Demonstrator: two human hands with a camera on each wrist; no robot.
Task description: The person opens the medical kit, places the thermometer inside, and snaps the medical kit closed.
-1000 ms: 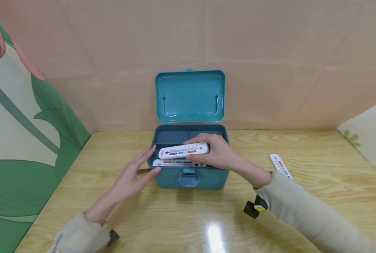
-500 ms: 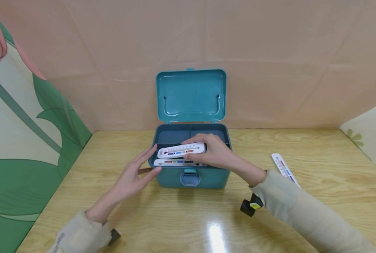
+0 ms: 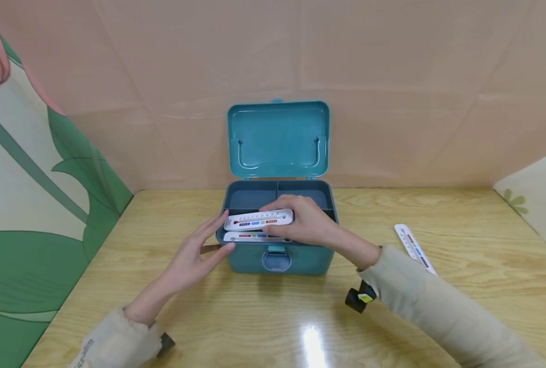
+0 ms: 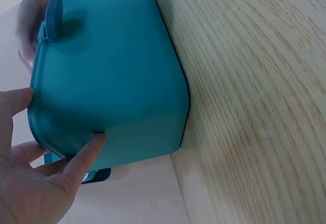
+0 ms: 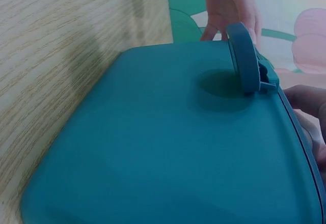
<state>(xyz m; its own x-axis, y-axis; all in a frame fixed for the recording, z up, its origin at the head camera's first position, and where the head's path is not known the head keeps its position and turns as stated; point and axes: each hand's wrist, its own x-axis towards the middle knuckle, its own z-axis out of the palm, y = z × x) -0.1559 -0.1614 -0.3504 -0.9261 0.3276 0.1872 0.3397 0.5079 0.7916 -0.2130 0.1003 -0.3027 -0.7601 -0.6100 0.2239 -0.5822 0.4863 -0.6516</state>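
A teal storage box (image 3: 245, 259) stands on the table with its lid (image 3: 277, 135) raised at the back. My right hand (image 3: 307, 221) pinches a white strip thermometer (image 3: 258, 220) between thumb and fingers, over the front compartment. The strip lies nearly level, its left end by the box's left wall. In front of it, a second white thermometer (image 3: 245, 236) lies along the front edge inside. My left hand (image 3: 191, 255) touches the box's left end with spread fingers. In the left wrist view, its fingertips (image 4: 97, 140) rest against the teal side.
On the wooden table (image 3: 273, 306) to the right lies a third white thermometer (image 3: 414, 248), partly behind the right sleeve (image 3: 420, 286). The box's back row has two compartments parted by a divider (image 3: 277, 190). A pinkish cloth wall (image 3: 392, 102) rises behind.
My right hand has shifted a little to the left with the thermometer, whose left end now sits closer to the box's left wall. The left hand has stayed in place.
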